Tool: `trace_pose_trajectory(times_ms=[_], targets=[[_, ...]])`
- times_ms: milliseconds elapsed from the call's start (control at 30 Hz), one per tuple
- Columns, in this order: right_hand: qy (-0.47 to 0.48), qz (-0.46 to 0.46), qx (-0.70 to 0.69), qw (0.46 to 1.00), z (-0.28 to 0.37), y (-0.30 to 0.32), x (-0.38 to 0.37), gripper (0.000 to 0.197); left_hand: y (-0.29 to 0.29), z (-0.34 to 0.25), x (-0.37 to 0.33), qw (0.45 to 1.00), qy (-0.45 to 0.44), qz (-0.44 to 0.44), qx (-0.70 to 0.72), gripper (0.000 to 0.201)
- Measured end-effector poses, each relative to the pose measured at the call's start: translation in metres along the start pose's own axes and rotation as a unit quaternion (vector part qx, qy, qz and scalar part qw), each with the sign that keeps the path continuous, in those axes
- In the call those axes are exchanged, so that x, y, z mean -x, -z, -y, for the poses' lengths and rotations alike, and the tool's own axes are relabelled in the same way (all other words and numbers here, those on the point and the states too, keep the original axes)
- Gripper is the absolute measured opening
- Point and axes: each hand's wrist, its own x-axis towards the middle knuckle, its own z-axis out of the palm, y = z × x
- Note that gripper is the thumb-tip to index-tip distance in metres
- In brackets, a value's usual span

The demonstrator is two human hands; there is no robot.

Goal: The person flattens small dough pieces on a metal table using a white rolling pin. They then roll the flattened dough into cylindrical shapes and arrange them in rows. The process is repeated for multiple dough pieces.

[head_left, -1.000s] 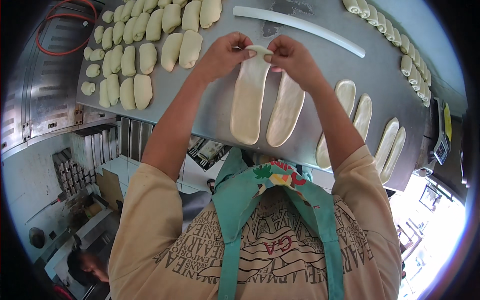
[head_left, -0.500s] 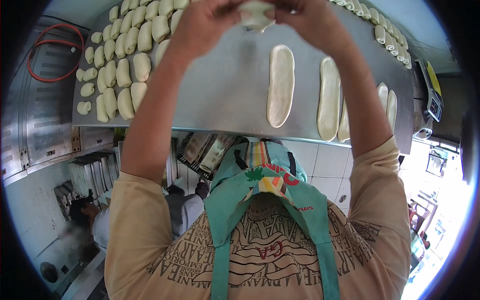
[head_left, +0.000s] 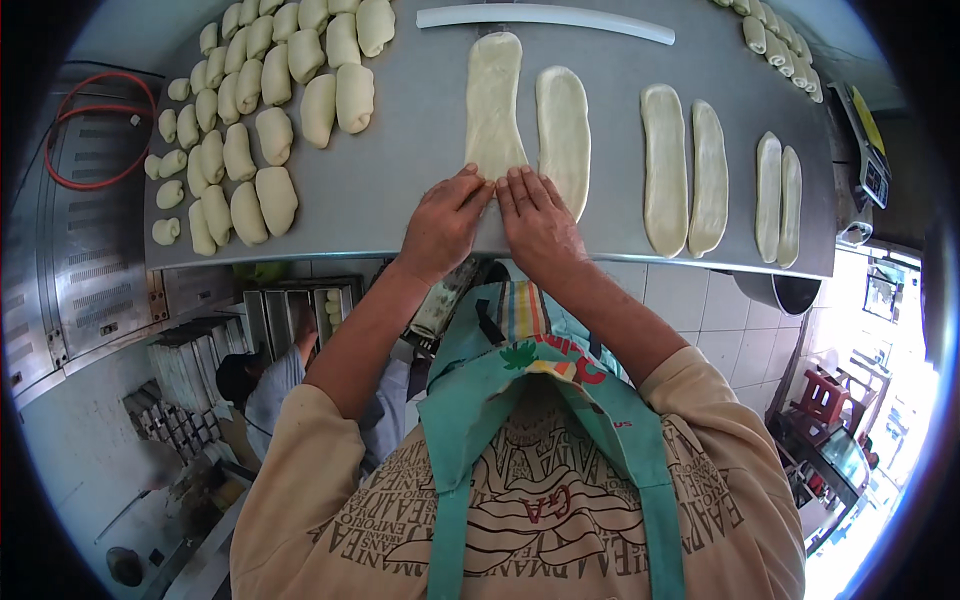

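Observation:
A long flattened dough strip [head_left: 495,95] lies lengthwise on the metal table [head_left: 420,130], its near end flaring wider under my hands. My left hand [head_left: 445,225] has its fingers bent over the left corner of that end. Beside it, almost touching, my right hand [head_left: 540,215] grips the right corner, fingers straighter and close together on top. Both thumbs are partly hidden. Just right of this strip, a second flat dough strip [head_left: 563,135] lies with its lower part next to my right hand.
Several rolled dough pieces [head_left: 275,75] fill the table's left side; more rolls [head_left: 775,50] lie far right. Other flat dough strips [head_left: 664,170] rest on the right. A white rod [head_left: 545,14] lies across the back. A scale [head_left: 870,170] stands off the right edge. A person [head_left: 265,395] is low at left.
My hands have come down from the far side of the table to its near part. The dough they held up now lies stretched along the table, left of the other flat strip.

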Motion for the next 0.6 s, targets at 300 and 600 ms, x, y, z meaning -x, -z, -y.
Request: trace_pose_trajectory(times_ms=[300,600], targets=[[0.022,0.000,-0.012,1.000,0.020,0.006,0.023,0.051,0.004,-0.017,0.024,1.000,0.012,0.016,-0.010,0.036],[0.012,0.007,-0.243,0.970,-0.048,0.041,0.023,0.043,0.027,-0.035,0.016,0.996,0.056,0.037,0.065,0.041]])
